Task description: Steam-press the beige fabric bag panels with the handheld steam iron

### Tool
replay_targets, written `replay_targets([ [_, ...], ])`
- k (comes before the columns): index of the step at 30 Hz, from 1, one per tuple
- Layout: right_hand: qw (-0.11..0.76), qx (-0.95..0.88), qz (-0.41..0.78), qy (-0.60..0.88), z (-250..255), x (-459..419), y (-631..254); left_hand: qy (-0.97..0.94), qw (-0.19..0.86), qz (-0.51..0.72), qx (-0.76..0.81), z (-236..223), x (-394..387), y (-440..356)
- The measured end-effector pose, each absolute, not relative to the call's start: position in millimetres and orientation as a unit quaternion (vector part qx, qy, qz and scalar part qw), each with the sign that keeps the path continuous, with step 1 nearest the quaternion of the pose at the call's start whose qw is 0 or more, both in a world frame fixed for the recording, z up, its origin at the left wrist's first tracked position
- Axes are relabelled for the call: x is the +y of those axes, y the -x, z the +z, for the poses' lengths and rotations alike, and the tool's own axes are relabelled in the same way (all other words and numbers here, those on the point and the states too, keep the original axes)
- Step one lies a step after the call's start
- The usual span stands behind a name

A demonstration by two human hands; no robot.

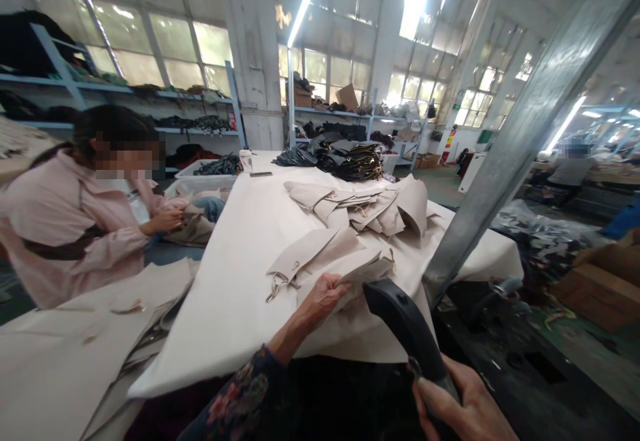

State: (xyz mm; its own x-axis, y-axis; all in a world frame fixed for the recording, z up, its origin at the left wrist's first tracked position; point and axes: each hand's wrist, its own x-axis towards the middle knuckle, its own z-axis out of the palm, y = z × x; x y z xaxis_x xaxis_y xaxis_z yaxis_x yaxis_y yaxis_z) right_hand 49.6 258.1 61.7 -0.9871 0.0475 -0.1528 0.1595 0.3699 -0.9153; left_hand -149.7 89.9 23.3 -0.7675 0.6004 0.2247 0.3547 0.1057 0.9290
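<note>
My left hand (323,301) pinches the near edge of a beige leather-like piece (357,274) at the table's front edge. Just right of that piece, my right hand (465,398) grips a black curved hand tool (407,321); its exact kind does not show. The tool's blunt tip is close to the piece, and I cannot tell whether they touch. Left of the held piece, another beige piece (315,248) with metal hardware lies on the table. Further back is a loose pile of similar beige pieces (360,204).
A white-covered table (240,241) spreads ahead, with a stack of black pieces (350,158) at its far end. A slanted metal post (505,161) rises at the right. On the left, a seated co-worker (85,214) handles a piece beside more beige sheets (65,354). Cardboard boxes (600,288) stand right.
</note>
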Motion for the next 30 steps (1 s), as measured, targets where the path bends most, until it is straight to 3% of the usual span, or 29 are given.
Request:
replay_targets([
  [10,-0.062,0.811,-0.577,-0.082,94,244,-4,-0.275,0.234,0.752,0.551,20,80,119],
  [15,-0.029,0.831,-0.552,-0.057,98,247,-17,-0.17,0.205,0.83,0.49,14,77,131],
  [22,0.041,0.835,-0.548,-0.036,87,213,-20,-0.222,0.157,0.854,0.443,16,85,135],
  [30,-0.069,0.818,-0.57,-0.041,108,225,10,-0.204,0.161,0.842,0.472,37,63,144],
])
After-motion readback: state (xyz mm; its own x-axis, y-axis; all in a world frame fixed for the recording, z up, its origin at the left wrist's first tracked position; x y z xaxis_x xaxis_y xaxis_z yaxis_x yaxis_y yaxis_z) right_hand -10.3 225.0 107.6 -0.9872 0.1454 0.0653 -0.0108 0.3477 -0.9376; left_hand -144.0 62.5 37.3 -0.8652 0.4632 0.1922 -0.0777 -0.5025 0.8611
